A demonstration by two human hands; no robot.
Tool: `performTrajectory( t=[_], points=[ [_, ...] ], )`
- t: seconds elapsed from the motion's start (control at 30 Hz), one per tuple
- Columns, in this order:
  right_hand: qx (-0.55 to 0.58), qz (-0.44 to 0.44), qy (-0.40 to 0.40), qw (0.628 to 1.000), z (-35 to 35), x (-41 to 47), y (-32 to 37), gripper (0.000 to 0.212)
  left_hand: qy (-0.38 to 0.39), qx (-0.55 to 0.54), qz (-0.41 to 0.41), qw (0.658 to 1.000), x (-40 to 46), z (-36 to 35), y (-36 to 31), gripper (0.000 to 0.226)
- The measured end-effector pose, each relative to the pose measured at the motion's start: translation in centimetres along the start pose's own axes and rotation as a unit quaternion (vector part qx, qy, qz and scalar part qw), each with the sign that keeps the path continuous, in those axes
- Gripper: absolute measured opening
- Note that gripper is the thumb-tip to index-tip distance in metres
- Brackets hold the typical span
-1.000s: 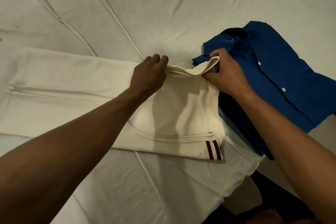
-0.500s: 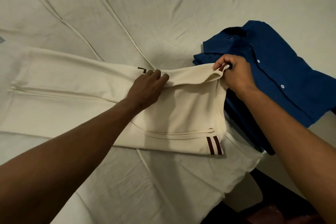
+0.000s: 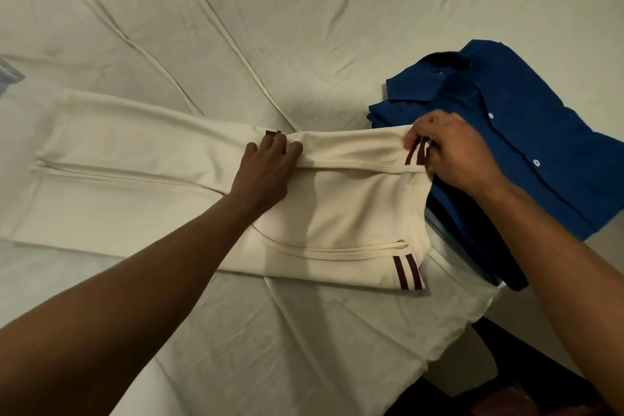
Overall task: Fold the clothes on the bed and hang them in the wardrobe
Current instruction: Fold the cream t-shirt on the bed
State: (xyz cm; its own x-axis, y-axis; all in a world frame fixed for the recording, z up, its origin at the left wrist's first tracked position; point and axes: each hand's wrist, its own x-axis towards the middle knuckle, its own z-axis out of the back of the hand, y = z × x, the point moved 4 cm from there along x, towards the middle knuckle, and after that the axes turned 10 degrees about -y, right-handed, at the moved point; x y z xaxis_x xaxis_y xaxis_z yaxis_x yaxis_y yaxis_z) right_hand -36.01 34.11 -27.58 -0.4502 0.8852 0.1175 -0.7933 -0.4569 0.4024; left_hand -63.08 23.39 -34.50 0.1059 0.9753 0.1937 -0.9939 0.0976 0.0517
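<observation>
Cream garment (image 3: pixel 354 209): spread flat across the near part of the bed, long side running left to right; right end turned back over itself in a fold; two dark maroon stripes at the near right corner, two more at the far right corner under the right hand.
Left hand (image 3: pixel 266 172): laid on the garment at the left end of the folded flap; fingers fairly straight, tips tucked at the flap's edge; pressing rather than clutching.
Right hand (image 3: pixel 452 152): curled round the far right corner of the flap; thumb and fingers pinching the cloth at the striped trim; corner lifted slightly off the layer beneath.
Blue shirt (image 3: pixel 526 132): folded, collar up, white buttons showing; just right of the garment, partly beneath the right hand and forearm.
Bed sheet (image 3: pixel 304 27): pale, creased, long wrinkles fanning outward.
</observation>
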Motion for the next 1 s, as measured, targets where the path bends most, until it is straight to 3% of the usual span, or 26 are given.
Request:
performTrajectory(
  t=[0.2, 0.3, 0.4, 0.53, 0.67, 0.77, 0.87, 1.0],
  points=[
    [0.066, -0.016, 0.019, 0.998, 0.5, -0.1, -0.2, 0.046, 0.008, 0.045, 0.110, 0.993, -1.8, 0.6, 2.8, 0.048],
    [0.042, -0.024, -0.013, 0.999, 0.7, -0.4, 0.2, 0.046, -0.018, 0.029, 0.108, 0.994, -2.1, 1.4, 4.7, 0.041],
    [-0.012, -0.002, -0.019, 1.000, 0.4, -0.9, 0.9, 0.041, 0.010, 0.017, 0.064, 0.998, -2.6, 1.6, 5.5, 0.038],
    [-0.038, -0.016, 0.031, 0.999, 0.2, -1.3, 1.4, 0.032, 0.119, -0.078, 0.109, 0.984, -4.3, 0.2, 5.8, 0.033],
    [-0.077, -0.051, 0.104, 0.990, 0.7, -1.5, 2.5, 0.026, 0.099, -0.131, 0.111, 0.980, -5.0, 0.6, 5.7, 0.046],
    [-0.125, 0.009, 0.036, 0.991, 1.0, -1.8, 4.4, 0.042, 0.048, -0.154, 0.104, 0.982, -5.7, 0.9, 6.3, 0.044],
    [-0.100, 0.081, -0.062, 0.990, -0.3, -1.7, 7.6, 0.036, -0.017, -0.145, 0.116, 0.982, -6.3, 1.4, 7.7, 0.041],
    [-0.036, 0.177, -0.041, 0.983, -5.8, -1.4, 13.8, 0.025, -0.033, -0.111, 0.164, 0.980, -7.3, 1.9, 10.2, 0.039]
  ],
)
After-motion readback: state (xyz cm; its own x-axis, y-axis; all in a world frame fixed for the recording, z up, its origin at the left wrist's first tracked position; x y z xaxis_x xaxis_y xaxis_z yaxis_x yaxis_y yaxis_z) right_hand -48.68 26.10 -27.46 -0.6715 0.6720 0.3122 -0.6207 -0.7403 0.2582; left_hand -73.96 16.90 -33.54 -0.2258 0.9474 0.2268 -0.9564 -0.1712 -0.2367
